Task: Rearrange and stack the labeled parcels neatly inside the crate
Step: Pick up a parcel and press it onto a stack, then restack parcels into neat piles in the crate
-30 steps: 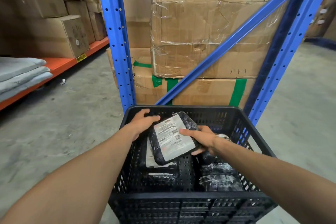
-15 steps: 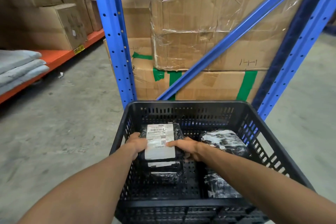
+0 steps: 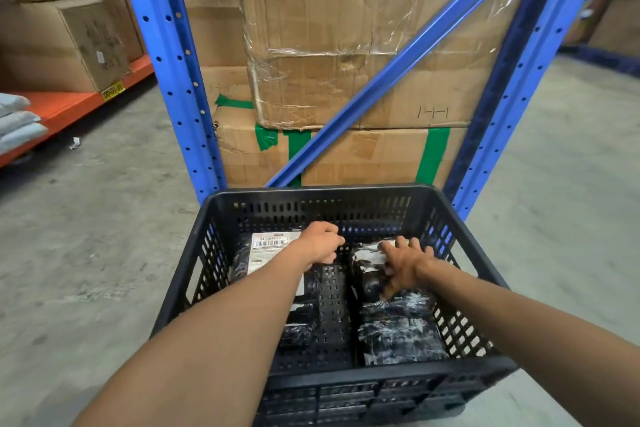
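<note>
On grey concrete floor [image 3: 104,236], lower centre, my right hand [image 3: 403,262] spread wide on a parcel [image 3: 372,258] in the crate [image 3: 325,191]; my left hand [image 3: 320,246] curled, holding nothing.

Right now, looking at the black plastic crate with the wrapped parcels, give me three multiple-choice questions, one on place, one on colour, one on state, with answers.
1. Where does the black wrapped parcel with the white barcode label lie?
A. in the left half of the black slotted plastic crate
B. on the concrete floor
C. on the orange shelf

2. What colour is the tape on the lower cardboard box behind the crate?
A. red
B. green
C. yellow

3. What is the right hand doing?
A. hanging outside the crate
B. lifting a parcel above the rim
C. resting spread on the far right black parcel

Answers: 1 A, its label shows beside the left hand, inside the left wall. 2 B, green strips cross the carton. 3 C, its fingers fan out over the wrapping, below the rim.
</note>
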A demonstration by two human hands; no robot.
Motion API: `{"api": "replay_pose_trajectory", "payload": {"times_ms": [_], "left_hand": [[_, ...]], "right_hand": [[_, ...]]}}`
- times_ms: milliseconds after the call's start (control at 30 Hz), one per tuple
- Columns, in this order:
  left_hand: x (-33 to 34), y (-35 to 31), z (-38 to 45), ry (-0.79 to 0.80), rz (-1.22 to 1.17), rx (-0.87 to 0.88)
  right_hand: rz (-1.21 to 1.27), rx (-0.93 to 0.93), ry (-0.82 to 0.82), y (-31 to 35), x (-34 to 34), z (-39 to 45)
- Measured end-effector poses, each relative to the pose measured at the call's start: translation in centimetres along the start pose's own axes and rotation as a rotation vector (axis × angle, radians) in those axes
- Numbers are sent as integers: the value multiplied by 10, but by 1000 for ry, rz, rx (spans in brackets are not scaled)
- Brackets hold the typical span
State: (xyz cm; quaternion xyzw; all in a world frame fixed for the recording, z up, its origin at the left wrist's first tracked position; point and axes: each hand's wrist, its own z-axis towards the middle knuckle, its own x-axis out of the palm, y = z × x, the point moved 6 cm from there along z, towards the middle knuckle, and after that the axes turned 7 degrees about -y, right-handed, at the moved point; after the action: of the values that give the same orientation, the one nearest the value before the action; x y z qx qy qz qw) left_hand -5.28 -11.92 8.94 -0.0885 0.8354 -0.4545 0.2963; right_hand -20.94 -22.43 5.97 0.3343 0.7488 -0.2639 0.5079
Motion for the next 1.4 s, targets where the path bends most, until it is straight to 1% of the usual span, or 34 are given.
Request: {"api": "replay_pose_trajectory", "payload": {"times_ms": [33,100,133,200,267,367,467,500,567,633,700,733,767,833,900,933,967,1067,1100,1167,1267,1400], "left_hand": [[18,6,-4,104,-43,-111],[44,22,-9,214,-34,-278],[52,30,-11,247,-46,-340],[70,36,-12,332,-178,-448],[82,30,-13,387,-315,-491],[85,24,-14,329,-367,-464],[66,15,-11,244,-518,-409],[56,8,-9,230,-588,-369],[34,-10,-2,170,-728,-260],[6,-25,3,15,-764,-149],[-19,-23,3,-131,-634,-83],[-29,-17,0,-151,-541,-85],[-37,-6,-4,-129,-473,-115],[-47,15,-13,14,-463,-192],[-59,26,-21,137,-482,-174],[-67,29,-21,155,-469,-143],[-74,30,-21,152,-437,-115],[-95,35,-18,32,-335,-59],[-100,39,-18,-9,-310,-62],[-108,50,-20,-107,-236,-68],[-117,67,-17,-241,-95,-93],[-115,77,-12,-290,94,-122]], "right_hand": [[-54,-3,47,-9,9,-2],[-125,-31,65,-19,22,-4],[-138,-48,39,-19,24,-4],[-150,-67,-27,-16,25,-1],[-145,-69,-64,-12,22,0],[-117,-106,-151,-10,12,-3],[-23,-138,-330,-14,-10,-7],[61,-126,-390,-17,-20,-9],[309,-56,-482,-26,-42,-11],[635,42,-517,-34,-58,-14],[988,79,-487,-33,-63,-16],[1133,77,-450,-26,-65,-17],[1239,76,-406,-18,-66,-19],[1353,71,-340,0,-67,-19],[1424,59,-276,22,-70,-18],[1468,54,-226,35,-69,-17],[1508,58,-174,46,-67,-15],[1626,90,-12,82,-55,-9],[1630,101,30,92,-51,-9],[1532,118,80,109,-43,-6],[1403,92,97,127,-38,-3],[1305,85,156,138,-31,3]]}}
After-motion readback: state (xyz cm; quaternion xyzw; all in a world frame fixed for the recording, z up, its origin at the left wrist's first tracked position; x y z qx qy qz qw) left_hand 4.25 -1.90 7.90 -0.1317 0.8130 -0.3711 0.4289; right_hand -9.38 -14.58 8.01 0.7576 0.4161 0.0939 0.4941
